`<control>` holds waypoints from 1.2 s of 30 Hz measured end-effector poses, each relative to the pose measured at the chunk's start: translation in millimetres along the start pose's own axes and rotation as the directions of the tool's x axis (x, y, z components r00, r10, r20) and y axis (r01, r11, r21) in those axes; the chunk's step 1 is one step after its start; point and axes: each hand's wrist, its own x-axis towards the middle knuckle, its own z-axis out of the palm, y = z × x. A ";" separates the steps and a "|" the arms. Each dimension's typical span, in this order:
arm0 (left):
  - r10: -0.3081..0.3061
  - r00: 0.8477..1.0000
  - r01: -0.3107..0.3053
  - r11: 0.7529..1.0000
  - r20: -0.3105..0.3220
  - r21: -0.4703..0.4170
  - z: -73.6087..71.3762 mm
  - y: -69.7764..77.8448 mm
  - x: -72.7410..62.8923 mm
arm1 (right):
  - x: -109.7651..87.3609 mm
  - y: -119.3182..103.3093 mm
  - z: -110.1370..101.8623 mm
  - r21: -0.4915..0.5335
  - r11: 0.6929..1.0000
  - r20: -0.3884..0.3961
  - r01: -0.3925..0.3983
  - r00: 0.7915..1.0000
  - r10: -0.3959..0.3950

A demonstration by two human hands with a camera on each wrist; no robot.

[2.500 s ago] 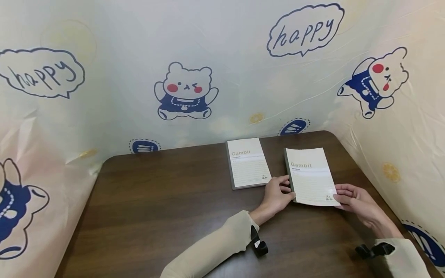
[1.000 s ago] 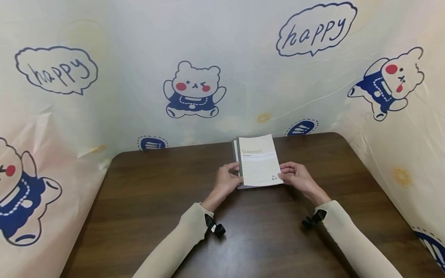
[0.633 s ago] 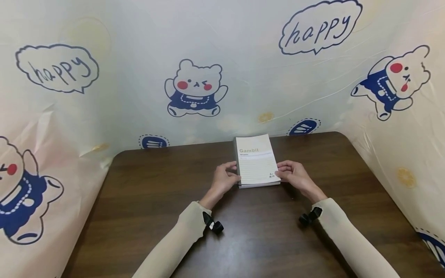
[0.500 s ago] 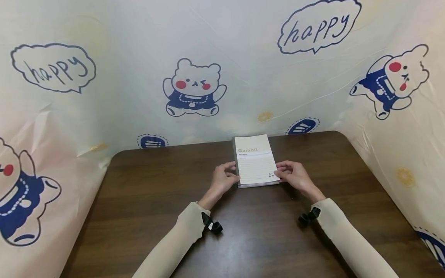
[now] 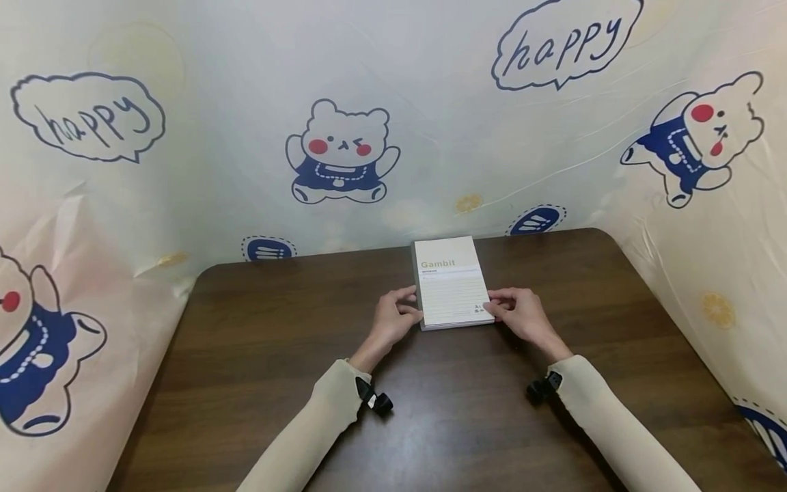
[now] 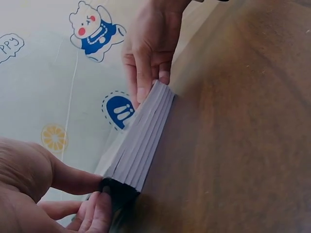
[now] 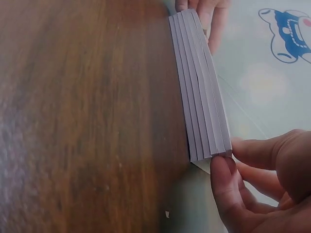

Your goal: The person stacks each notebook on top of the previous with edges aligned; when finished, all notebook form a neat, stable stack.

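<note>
A stack of several notebooks (image 5: 453,283) lies near the far edge of the table, the top cover cream-white and printed "Gambit". Its dark spine faces left, and the page edges (image 6: 143,141) show as even layers in the left wrist view. My left hand (image 5: 395,318) holds the spine side near the front corner, thumb and fingertips against it. On the opposite side my right hand (image 5: 522,314) grips the front right corner; in the right wrist view its thumb and fingers (image 7: 226,179) meet at that corner. The notebooks' undersides are hidden.
The dark brown wooden table (image 5: 277,383) extends around the stack. A cloth backdrop (image 5: 430,137) with cartoon bears and "happy" bubbles stands behind and along both sides. Black wrist cameras (image 5: 375,398) are strapped to both sleeves.
Both hands have carried the right-hand notebook left and set it on top of the other pile. The layers then came into line, and lately the hands have barely moved.
</note>
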 end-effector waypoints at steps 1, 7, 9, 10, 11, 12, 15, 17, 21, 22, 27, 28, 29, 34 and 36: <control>0.000 1.000 0.000 1.000 -0.002 -0.006 0.2 -0.4 -0.7 | -0.4 -0.2 0.2 -0.003 1.000 -0.004 -0.001 1.000 0.001; -0.007 1.000 0.006 0.999 -0.016 -0.052 1.1 -2.4 -4.5 | -1.7 -0.8 1.8 -0.013 1.000 -0.029 0.004 1.000 -0.004; -0.008 1.000 0.007 0.998 -0.023 -0.062 1.4 -2.9 -4.9 | -1.9 -1.0 2.8 -0.013 1.000 -0.034 0.012 0.999 -0.013; -0.006 1.000 0.005 0.998 -0.026 -0.065 1.6 -3.2 -5.2 | -1.8 -0.9 3.4 -0.012 1.000 -0.036 0.012 0.999 -0.013; -0.006 1.000 0.004 0.998 -0.030 -0.067 1.7 -3.7 -5.3 | -1.8 -0.9 4.0 -0.012 1.000 -0.036 0.012 0.999 -0.012; -0.006 0.999 0.004 0.998 -0.034 -0.068 1.9 -4.1 -5.4 | -1.9 -0.8 4.4 -0.012 1.000 -0.036 0.011 0.999 -0.011; -0.009 0.999 0.006 0.997 -0.039 -0.073 2.4 -5.2 -5.7 | -2.0 -0.4 4.8 -0.014 1.000 -0.035 0.006 0.999 -0.007; -0.009 0.999 0.006 0.997 -0.039 -0.077 2.5 -5.8 -5.7 | -2.3 -0.6 4.6 -0.013 1.000 -0.037 0.002 0.999 -0.002; -0.004 0.999 0.001 0.997 -0.040 -0.074 3.1 -5.4 -6.5 | -2.8 -2.0 3.1 -0.006 1.000 -0.043 0.011 0.999 -0.011; -0.003 0.999 0.000 0.998 -0.041 -0.070 3.4 -4.9 -7.0 | -3.0 -1.9 2.8 -0.005 1.000 -0.043 0.013 0.999 -0.013; 0.022 0.998 -0.024 0.999 -0.054 -0.032 6.1 -2.2 -9.4 | -3.0 -1.0 1.9 -0.005 1.000 -0.047 0.030 0.998 -0.030; 0.030 0.998 -0.031 0.999 -0.054 -0.021 6.6 -1.6 -9.7 | -3.1 -0.5 1.7 -0.006 0.999 -0.050 0.033 0.998 -0.034; 0.039 0.998 -0.040 0.999 -0.056 -0.012 7.1 -1.4 -9.7 | -3.1 -0.2 1.7 -0.007 0.999 -0.054 0.040 0.998 -0.041; 0.038 0.997 -0.038 0.999 -0.063 0.002 7.7 -0.9 -10.2 | -2.1 2.7 3.1 -0.014 0.999 -0.062 0.047 0.997 -0.048; 0.031 0.997 -0.031 1.000 -0.064 -0.003 7.5 -1.3 -11.1 | -1.8 3.8 4.0 -0.016 0.999 -0.060 0.046 0.997 -0.047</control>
